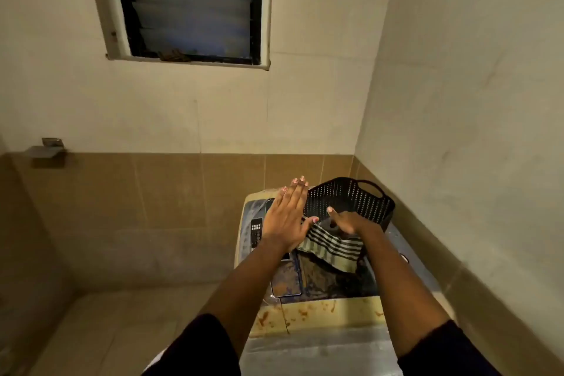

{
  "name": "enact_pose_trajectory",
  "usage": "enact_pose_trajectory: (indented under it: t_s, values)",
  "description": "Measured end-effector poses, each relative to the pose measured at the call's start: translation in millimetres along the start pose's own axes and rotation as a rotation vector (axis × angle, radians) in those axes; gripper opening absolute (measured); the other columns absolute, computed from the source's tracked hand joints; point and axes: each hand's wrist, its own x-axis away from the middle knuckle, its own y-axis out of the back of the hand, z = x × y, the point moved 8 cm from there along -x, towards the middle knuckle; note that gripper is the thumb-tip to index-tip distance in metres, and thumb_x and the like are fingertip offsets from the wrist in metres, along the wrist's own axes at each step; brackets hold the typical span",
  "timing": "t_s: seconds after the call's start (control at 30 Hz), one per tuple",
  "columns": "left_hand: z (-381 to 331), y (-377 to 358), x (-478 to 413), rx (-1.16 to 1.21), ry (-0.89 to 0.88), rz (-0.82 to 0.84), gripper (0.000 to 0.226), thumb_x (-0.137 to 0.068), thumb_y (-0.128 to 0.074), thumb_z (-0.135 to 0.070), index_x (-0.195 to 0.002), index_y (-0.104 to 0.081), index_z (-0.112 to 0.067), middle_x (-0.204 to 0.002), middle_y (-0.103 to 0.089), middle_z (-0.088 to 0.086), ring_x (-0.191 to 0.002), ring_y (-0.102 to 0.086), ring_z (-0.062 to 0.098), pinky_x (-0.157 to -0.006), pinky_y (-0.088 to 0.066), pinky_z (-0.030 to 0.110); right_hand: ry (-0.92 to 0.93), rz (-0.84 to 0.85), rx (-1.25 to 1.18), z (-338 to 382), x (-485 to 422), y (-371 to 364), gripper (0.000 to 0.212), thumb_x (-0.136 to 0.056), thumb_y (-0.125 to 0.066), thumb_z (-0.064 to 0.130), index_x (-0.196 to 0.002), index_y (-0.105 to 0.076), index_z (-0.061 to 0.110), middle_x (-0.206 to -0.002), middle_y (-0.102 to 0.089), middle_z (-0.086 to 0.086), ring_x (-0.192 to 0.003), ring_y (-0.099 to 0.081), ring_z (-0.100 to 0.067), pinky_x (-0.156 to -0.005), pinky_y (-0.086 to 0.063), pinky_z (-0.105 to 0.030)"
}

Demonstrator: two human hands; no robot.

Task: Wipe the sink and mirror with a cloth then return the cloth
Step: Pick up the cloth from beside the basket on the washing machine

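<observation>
Cloth point(331, 249), striped in dark and pale green bands, lies draped over the front rim of a black perforated basket point(351, 198), its lower edge hanging down onto the stained top of a washing machine point(320, 311). The basket stands at the far right corner of the machine's top, close to where two walls meet.

The right hand point(346, 221) rests on the upper part of the cloth at the basket's rim, palm down, thumb stretched out to the left; its fingers curl downward against the fabric, but whether they pinch it cannot be told. The left hand point(287, 217) is just beside the cloth on its left. It is flat and spread, fingers straight and together pointing away from the viewer, thumb angled toward the cloth's edge, holding nothing. It hovers over the machine's control panel point(255, 230).

Both forearms reach forward from the bottom of the view, roughly parallel, with dark short sleeves at the upper arms.

Behind, a wall is tiled brown on its lower part and plain cream above. A louvred window point(192, 3) with a pale frame sits high on the wall. A small metal fixture point(45, 151) is mounted at the far left.
</observation>
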Motion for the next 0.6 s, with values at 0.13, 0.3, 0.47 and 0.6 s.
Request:
enact_pose_trajectory:
  t_s: [0.13, 0.3, 0.47, 0.6]
  values:
    - [9, -10, 7, 0.011, 0.058, 0.008, 0.089, -0.082, 0.002, -0.060, -0.155, 0.003, -0.008, -0.166, 0.005, 0.009, -0.154, 0.006, 0.022, -0.117, 0.015, 0.034, 0.034, 0.083, 0.121, -4, -13, -15, 0.100, -0.073, -0.011, 0.087, -0.141, -0.043, 0.020, -0.152, -0.035, -0.012, -0.138, -0.034, -0.033, -0.112, -0.030, -0.051]
    - [29, -16, 15, -0.020, 0.105, 0.025, 0.080, -0.095, -0.014, -0.058, -0.155, 0.003, -0.008, -0.166, 0.006, 0.010, -0.154, 0.006, 0.021, -0.118, 0.013, 0.031, 0.094, 0.028, 0.178, -36, -75, -33, 0.125, -0.043, -0.002, 0.102, -0.133, -0.051, 0.029, -0.146, -0.046, -0.009, -0.131, -0.043, -0.033, -0.106, -0.037, -0.055]
    - [41, -11, 22, -0.037, 0.118, 0.012, 0.094, -0.079, 0.008, -0.063, -0.155, 0.002, -0.007, -0.167, 0.003, 0.011, -0.154, 0.004, 0.022, -0.118, 0.012, 0.033, 0.162, -0.155, 0.067, -3, -18, -8, 0.065, -0.087, -0.034, 0.070, -0.104, -0.070, 0.018, -0.110, -0.068, -0.016, -0.102, -0.063, -0.032, -0.088, -0.051, -0.043]
    - [48, -1, 28, 0.016, 0.162, 0.016, 0.086, -0.090, -0.005, -0.062, -0.155, 0.001, -0.006, -0.167, 0.002, 0.011, -0.154, 0.004, 0.022, -0.123, 0.008, 0.034, 0.160, -0.336, 0.063, 20, 11, 26, 0.049, -0.087, -0.050, 0.062, -0.066, -0.049, 0.017, -0.072, -0.059, -0.008, -0.073, -0.060, -0.025, -0.063, -0.042, -0.030]
